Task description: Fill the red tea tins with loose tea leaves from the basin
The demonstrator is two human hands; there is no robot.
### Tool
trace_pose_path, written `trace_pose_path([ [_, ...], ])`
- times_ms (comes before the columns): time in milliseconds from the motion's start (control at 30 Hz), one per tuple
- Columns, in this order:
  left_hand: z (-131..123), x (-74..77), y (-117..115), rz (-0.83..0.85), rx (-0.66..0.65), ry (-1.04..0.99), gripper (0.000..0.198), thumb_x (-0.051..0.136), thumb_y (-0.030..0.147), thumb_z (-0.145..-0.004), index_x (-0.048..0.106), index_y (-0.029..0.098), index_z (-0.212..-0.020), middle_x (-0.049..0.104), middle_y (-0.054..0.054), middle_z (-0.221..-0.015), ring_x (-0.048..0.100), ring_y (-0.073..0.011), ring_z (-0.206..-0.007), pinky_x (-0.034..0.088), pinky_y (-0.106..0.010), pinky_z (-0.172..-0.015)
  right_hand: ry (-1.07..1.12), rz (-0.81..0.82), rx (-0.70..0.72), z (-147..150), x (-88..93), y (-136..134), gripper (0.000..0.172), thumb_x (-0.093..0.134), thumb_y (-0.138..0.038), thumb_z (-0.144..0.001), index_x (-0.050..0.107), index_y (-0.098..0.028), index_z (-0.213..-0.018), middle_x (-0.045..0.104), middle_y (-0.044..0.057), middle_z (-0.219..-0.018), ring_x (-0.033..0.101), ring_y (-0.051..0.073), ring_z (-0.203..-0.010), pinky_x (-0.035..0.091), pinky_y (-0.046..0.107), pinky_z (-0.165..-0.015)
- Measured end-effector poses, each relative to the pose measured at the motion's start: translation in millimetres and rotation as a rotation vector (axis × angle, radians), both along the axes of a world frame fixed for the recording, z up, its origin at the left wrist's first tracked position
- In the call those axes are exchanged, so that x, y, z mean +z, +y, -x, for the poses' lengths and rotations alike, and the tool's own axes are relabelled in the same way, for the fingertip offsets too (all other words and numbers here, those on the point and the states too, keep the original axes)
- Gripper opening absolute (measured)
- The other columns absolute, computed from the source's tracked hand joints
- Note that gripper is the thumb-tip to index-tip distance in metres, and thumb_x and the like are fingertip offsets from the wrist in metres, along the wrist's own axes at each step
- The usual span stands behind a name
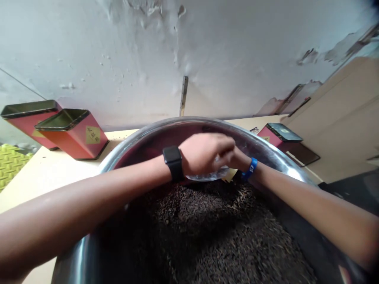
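Both my hands meet over the far part of a large shiny metal basin (166, 125). My left hand (204, 153), with a black watch at the wrist, has its fingers curled closed at the top of a clear plastic bag (205, 176). Behind it, my right hand (240, 157) comes in from the right with a blue wristband; its fingers are hidden by the left hand. A yellow paper label (230, 174) shows beside the bag, just under the right hand. Dark dried tea leaves (237, 244) are heaped in the basin below.
Two pink-red tins, an open one (79, 136) and another open one (26, 114), stand on the pale table (74, 169) at left. A smaller pink tin (280, 134) sits right of the basin. Behind is a peeling wall (142, 79); yellow-green matting (13, 163) lies far left.
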State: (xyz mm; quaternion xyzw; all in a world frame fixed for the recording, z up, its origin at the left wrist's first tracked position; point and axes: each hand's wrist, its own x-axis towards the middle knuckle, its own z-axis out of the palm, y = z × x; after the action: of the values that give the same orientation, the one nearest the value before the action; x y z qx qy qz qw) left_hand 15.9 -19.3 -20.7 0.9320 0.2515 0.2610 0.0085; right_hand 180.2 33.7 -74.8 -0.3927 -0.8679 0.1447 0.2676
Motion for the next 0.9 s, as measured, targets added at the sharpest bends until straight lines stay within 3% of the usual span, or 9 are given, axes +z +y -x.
trace_pose_path([
  [67, -11.8, -12.5, -21.7, 0.13, -0.255, 0.162, 0.024, 0.043, 0.03, -0.087, 0.062, 0.016, -0.088, 0.063, -0.005, -0.086, 0.056, -0.0152, -0.079, 0.042, -0.026, -0.072, 0.009, -0.01, 0.014, 0.7, 1.5, -2.6, 0.022, 0.043, -0.018, -0.084, 0.061, -0.019, -0.096, 0.064, 0.006, -0.101, 0.058, 0.019, -0.093, 0.045, 0.036, -0.084],
  [133, -19.9, -34.3, -40.2, 0.254, -0.45, 0.258, 0.032, 0.047, 0.041, -0.084, 0.061, 0.018, -0.103, 0.062, -0.006, -0.1, 0.056, -0.0195, -0.094, 0.042, -0.03, -0.083, 0.016, -0.031, 0.017, 1.4, 2.0, -4.5, 0.025, 0.041, -0.019, -0.085, 0.06, -0.019, -0.101, 0.063, 0.005, -0.104, 0.057, 0.018, -0.097, 0.043, 0.035, -0.088],
  [233, -25.5, -68.0, -59.1, 0.462, -0.47, 0.402, 0.07, 0.056, 0.057, -0.071, 0.041, 0.024, -0.13, 0.042, -0.011, -0.133, 0.038, -0.0351, -0.121, 0.039, -0.045, -0.091, 0.016, -0.053, 0.03, 1.1, 0.8, -4.4, 0.025, 0.04, -0.02, -0.086, 0.06, -0.018, -0.101, 0.063, 0.005, -0.101, 0.056, 0.017, -0.096, 0.042, 0.033, -0.087],
  [333, -27.4, -84.8, -66.7, 0.604, -0.445, 0.445, 0.088, 0.061, 0.061, -0.063, 0.029, 0.024, -0.137, 0.036, -0.012, -0.137, 0.038, -0.0381, -0.121, 0.037, -0.049, -0.093, 0.014, -0.059, 0.041, 0.1, -0.2, -3.0, 0.025, 0.04, -0.019, -0.086, 0.06, -0.017, -0.101, 0.063, 0.006, -0.101, 0.056, 0.016, -0.095, 0.042, 0.031, -0.086],
  [433, -29.2, -84.7, -66.9, 0.641, -0.425, 0.459, 0.083, 0.062, 0.058, -0.063, 0.035, 0.023, -0.134, 0.046, -0.013, -0.125, 0.055, -0.0328, -0.101, 0.046, -0.042, -0.081, 0.016, -0.055, 0.041, 0.0, -0.3, -2.2, 0.024, 0.04, -0.019, -0.087, 0.06, -0.016, -0.1, 0.063, 0.006, -0.1, 0.056, 0.016, -0.093, 0.042, 0.031, -0.085],
  [533, -31.5, -78.9, -64.4, 0.609, -0.454, 0.488, 0.072, 0.056, 0.054, -0.07, 0.039, 0.02, -0.131, 0.052, -0.014, -0.115, 0.062, -0.0272, -0.082, 0.049, -0.036, -0.067, 0.03, -0.039, 0.047, 0.5, 0.1, -2.3, 0.024, 0.04, -0.019, -0.087, 0.06, -0.016, -0.1, 0.064, 0.006, -0.099, 0.056, 0.015, -0.091, 0.042, 0.03, -0.083],
  [700, -34.4, -69.4, -57.8, 0.497, -0.513, 0.545, 0.04, 0.054, 0.035, -0.08, 0.055, 0.017, -0.116, 0.062, -0.01, -0.097, 0.062, -0.0234, -0.081, 0.048, -0.03, -0.066, 0.034, -0.022, 0.04, 0.2, 0.9, -3.5, 0.025, 0.04, -0.019, -0.086, 0.06, -0.016, -0.1, 0.063, 0.006, -0.099, 0.056, 0.015, -0.091, 0.042, 0.031, -0.083],
  [900, -31.8, -51.6, -44.1, 0.484, -0.476, 0.445, 0.032, 0.058, 0.034, -0.079, 0.06, 0.019, -0.108, 0.064, -0.007, -0.094, 0.06, -0.0196, -0.083, 0.046, -0.027, -0.069, 0.033, -0.008, 0.04, -0.3, 0.8, -3.0, 0.024, 0.04, -0.019, -0.087, 0.06, -0.016, -0.1, 0.064, 0.006, -0.099, 0.057, 0.015, -0.091, 0.042, 0.03, -0.083],
])
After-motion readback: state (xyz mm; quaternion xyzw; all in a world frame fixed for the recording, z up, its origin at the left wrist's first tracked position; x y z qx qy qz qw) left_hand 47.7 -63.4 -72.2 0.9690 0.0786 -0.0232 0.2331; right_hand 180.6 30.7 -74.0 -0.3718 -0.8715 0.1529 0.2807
